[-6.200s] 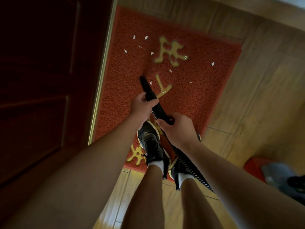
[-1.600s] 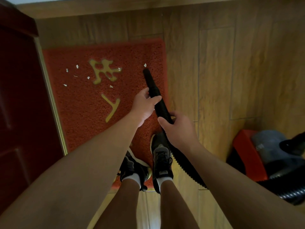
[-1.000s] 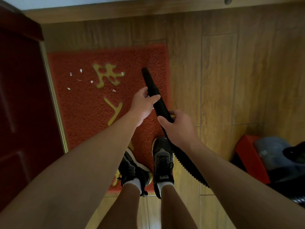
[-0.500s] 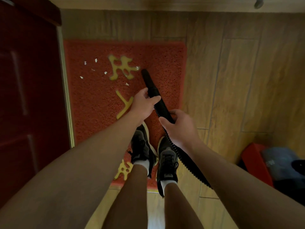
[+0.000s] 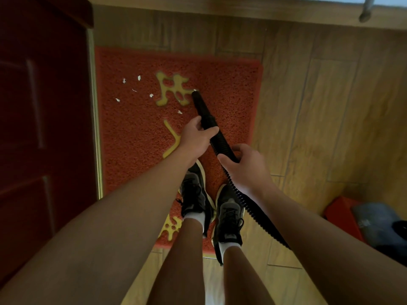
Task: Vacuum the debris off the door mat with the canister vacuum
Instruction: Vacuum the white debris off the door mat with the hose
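Right hand (image 5: 246, 170) is curled round the hose (image 5: 222, 144). Left hand (image 5: 196, 137) grips it ahead of that, by the nozzle (image 5: 199, 104). Nozzle tip is on the mat (image 5: 136, 137) just past the left hand, at one scrap. Probably partway: mat right of the hands looks clean, and scattered debris (image 5: 139, 77) is left beyond and left of the nozzle. Canister (image 5: 372, 223) is right of the right hand, contents hidden.

Debris (image 5: 139, 78) on mat (image 5: 136, 139), left of hose (image 5: 221, 143); canister (image 5: 361, 221), seemingly, far right.
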Available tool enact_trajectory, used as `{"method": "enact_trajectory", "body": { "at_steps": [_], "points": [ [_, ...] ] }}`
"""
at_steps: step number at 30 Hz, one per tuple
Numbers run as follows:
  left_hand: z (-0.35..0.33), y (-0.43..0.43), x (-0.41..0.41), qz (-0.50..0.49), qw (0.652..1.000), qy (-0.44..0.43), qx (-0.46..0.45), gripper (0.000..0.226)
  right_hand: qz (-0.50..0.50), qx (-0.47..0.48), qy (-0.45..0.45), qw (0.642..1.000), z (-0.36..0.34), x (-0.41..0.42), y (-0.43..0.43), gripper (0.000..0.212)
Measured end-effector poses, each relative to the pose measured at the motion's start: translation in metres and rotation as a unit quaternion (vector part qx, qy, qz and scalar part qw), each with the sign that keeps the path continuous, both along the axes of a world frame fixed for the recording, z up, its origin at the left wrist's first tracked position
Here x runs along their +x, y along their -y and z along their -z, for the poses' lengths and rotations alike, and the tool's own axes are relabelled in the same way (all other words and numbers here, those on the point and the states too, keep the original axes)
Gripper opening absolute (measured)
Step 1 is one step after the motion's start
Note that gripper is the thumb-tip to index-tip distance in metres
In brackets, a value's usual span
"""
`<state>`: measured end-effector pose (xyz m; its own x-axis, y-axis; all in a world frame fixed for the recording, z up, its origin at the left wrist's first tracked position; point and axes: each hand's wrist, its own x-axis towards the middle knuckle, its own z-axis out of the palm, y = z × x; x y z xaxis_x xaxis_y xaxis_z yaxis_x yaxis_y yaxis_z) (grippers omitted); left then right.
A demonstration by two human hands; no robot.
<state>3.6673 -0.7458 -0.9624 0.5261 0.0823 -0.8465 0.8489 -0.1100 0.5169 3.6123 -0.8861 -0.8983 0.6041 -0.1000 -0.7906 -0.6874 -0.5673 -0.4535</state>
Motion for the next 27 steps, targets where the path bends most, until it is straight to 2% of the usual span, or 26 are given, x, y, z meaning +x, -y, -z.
{"method": "enact_trajectory", "body": {
  "at_steps": [3,12,17,27],
  "points": [
    [0.000,-0.006,0.001,0.012,1.000,-0.001,-0.003,0.046,0.002,-0.004,0.000,1.000,0.000,0.002,-0.006,0.034],
    [0.002,-0.019,0.006,0.031,0.999,0.001,-0.024,0.039,0.011,-0.009,0.004,1.000,-0.002,0.005,-0.018,0.028],
    [0.004,-0.022,0.006,0.035,0.999,0.010,-0.025,0.024,0.010,-0.009,0.008,1.000,-0.002,0.006,-0.020,0.030],
    [0.007,-0.027,0.011,0.028,0.999,0.006,-0.029,0.025,0.003,-0.012,0.015,1.000,-0.005,0.011,-0.025,0.030]
  ]
}}
